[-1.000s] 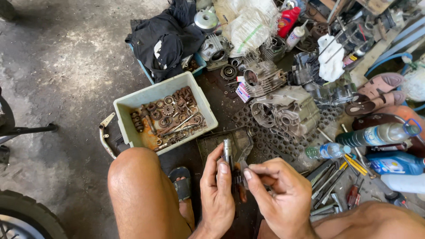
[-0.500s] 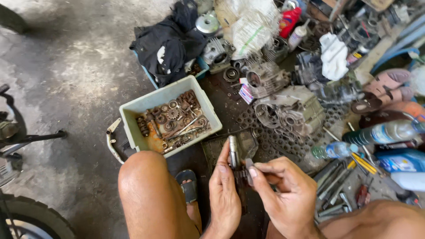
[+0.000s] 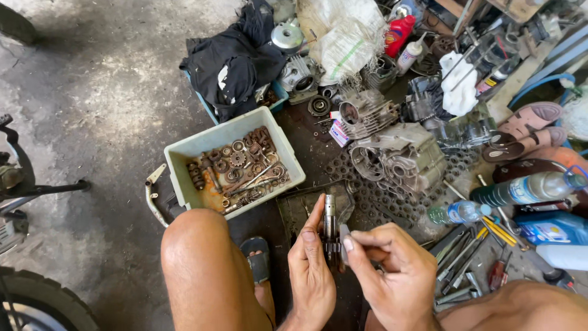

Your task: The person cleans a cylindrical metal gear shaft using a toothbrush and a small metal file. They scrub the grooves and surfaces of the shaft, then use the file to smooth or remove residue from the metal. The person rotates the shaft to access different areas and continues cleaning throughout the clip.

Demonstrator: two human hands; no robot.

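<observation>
1. Hands meet at about 6 o'clock in the head view, low and centre, between the person's bare knees.
2. The left hand (image 3: 311, 273) has its grip clenched around a short metal shaft (image 3: 330, 216), thumb pressed along its side; the shaft stands upright, its lighter upper end rising above the fingers.
3. The right hand (image 3: 392, 273) pinches a small pale part (image 3: 344, 235) between thumb and forefinger, right against the shaft's lower half. What kind of part it is cannot be told.
4. At 11 o'clock from the hands, a pale plastic tub (image 3: 233, 160) sits on the floor, filled with rusty gears, washers and bolts.
5. At 12 o'clock, just beyond the shaft, a dark flat tray (image 3: 300, 211) lies on the oily floor.
6. At 1 o'clock, a grey engine casing (image 3: 407, 159) rests on a perforated mat, with a finned cylinder (image 3: 367, 113) just behind it.
7. At 3 o'clock, two plastic bottles (image 3: 527, 189) lie on their sides near a blue container (image 3: 551, 228).
8. At 4 o'clock, wrenches and screwdrivers (image 3: 465, 263) are spread loosely on the floor.
9. At 11 o'clock, far back, a black cloth (image 3: 229, 61) is heaped over a blue bin.
10. At 8 o'clock, a tyre (image 3: 37, 303) shows at the frame's edge.
</observation>
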